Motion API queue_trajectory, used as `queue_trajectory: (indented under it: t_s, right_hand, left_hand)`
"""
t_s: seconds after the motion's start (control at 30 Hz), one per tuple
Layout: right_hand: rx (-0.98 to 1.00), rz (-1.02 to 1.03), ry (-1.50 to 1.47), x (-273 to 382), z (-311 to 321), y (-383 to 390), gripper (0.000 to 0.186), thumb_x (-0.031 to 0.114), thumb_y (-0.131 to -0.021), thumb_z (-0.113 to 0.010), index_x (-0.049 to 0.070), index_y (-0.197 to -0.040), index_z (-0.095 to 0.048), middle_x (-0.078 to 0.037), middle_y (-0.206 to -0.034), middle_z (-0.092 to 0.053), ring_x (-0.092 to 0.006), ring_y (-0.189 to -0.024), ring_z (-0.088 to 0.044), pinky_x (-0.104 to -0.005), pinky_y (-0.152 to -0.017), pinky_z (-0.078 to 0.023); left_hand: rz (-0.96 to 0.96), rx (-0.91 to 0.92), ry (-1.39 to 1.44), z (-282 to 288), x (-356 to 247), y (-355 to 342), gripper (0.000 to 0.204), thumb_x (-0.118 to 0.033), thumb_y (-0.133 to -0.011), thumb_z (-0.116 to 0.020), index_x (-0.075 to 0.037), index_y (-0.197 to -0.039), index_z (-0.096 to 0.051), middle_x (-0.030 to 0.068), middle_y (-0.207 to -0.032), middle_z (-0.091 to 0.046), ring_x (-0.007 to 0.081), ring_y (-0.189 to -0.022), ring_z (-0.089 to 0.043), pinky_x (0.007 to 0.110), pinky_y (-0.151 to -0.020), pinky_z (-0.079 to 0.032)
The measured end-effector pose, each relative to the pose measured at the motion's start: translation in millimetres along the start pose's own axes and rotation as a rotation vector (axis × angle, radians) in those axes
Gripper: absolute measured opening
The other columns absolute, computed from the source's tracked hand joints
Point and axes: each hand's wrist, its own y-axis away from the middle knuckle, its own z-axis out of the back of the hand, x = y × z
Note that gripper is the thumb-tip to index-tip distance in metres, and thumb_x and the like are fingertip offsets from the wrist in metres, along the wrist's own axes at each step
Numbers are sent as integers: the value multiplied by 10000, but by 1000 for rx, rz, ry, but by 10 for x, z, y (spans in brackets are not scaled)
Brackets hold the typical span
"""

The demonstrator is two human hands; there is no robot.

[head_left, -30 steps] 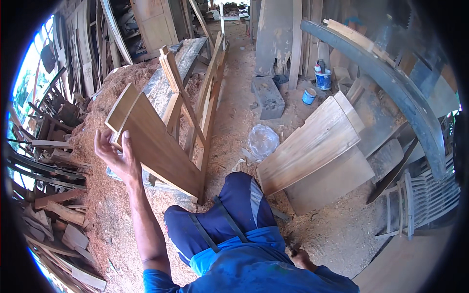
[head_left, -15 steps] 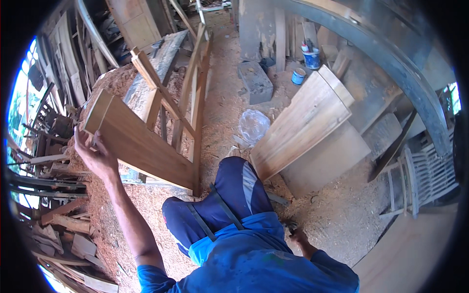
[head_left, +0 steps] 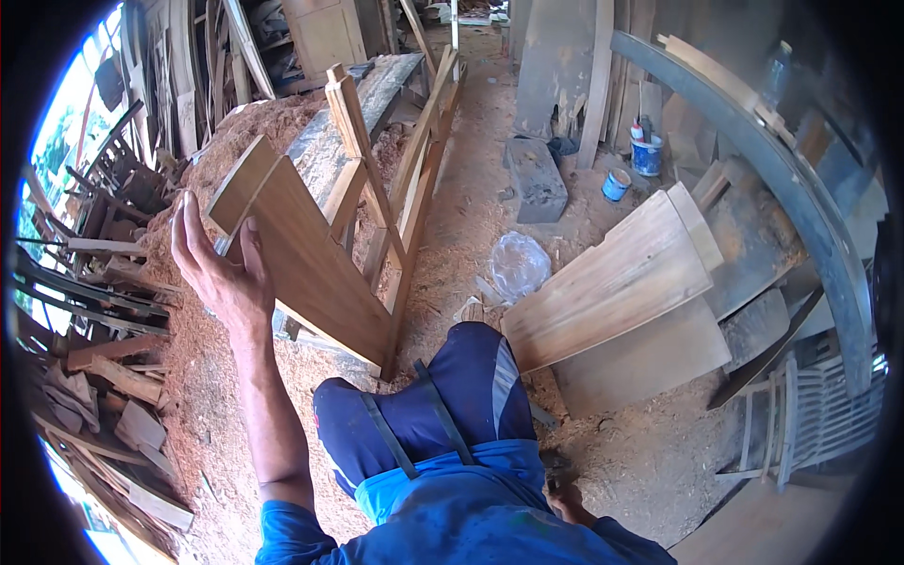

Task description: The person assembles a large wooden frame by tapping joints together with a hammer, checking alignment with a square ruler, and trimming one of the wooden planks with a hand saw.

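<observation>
My left hand (head_left: 221, 273) is raised with fingers extended and apart at the top left edge of a tilted wooden board (head_left: 311, 268), which leans on a timber frame (head_left: 414, 245); whether the fingertips touch it I cannot tell. My right hand (head_left: 565, 494) is low at my right hip, partly hidden by my body, closed round something dark and too small to make out. A second pale board (head_left: 607, 282) leans in front of me on the right, over a plain panel (head_left: 640, 363).
Scrap wood (head_left: 104, 377) and a sawdust heap (head_left: 226, 141) line the left. Ahead lie a narrow walkway (head_left: 480, 94), a plastic bag (head_left: 518, 264), a grey block (head_left: 537, 193) and buckets (head_left: 615, 185). At right are a curved dark beam (head_left: 791, 169) and a slatted wooden piece (head_left: 810, 419).
My left hand shifted left and down, then rose again, its fingers now straighter at the board's top. The view tipped and swung back slightly. My right hand stays low at my side.
</observation>
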Motion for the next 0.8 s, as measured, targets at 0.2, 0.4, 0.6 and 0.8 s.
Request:
queue_trajectory:
  t_s: [0.2, 0.4, 0.6, 0.8]
  right_hand:
    - [11, 65, 6, 159, 488, 77, 576, 442, -843, -645, 77, -1287, -623, -210, -1212, -670, -372, -1146, -641, -461, -975, -512]
    - [37, 90, -52, 427, 635, -51, 443, 447, -836, -652, 100, -1102, -725, -176, -1135, -706, -365, -1108, -654, -451, -940, -530]
    - [-142, 206, -109, 560, 715, -326, 416, 397, -832, -673, 71, -1084, -727, -189, -1111, -712, -360, -1056, -676, -439, -919, -540]
    - [-278, 313, -606, 1173, 1272, -561, 320, 281, -899, -671, 33, -1099, -699, -172, -970, -721, -268, -912, -712, -382, -835, -557]
  left_hand:
    - [-78, 111, -179, 126, -215, -13, 797, -228, -850, -776, -98, -1518, -360, 196, -1503, -366, 360, -1396, -347, 497, -1116, -333]
    - [17, 30, 60, 151, -182, 23, 861, -168, -836, -798, -62, -1524, -291, 210, -1460, -353, 359, -1384, -354, 490, -1123, -369]
    - [369, 27, 451, -189, 61, 255, 630, -233, -978, -661, -44, -1485, -338, 230, -1228, -598, 283, -971, -693, 363, -808, -572]
    - [583, 62, 537, -334, 343, 227, 401, -266, -984, -662, 18, -1234, -529, 191, -1025, -710, 169, -907, -671, 311, -798, -533]
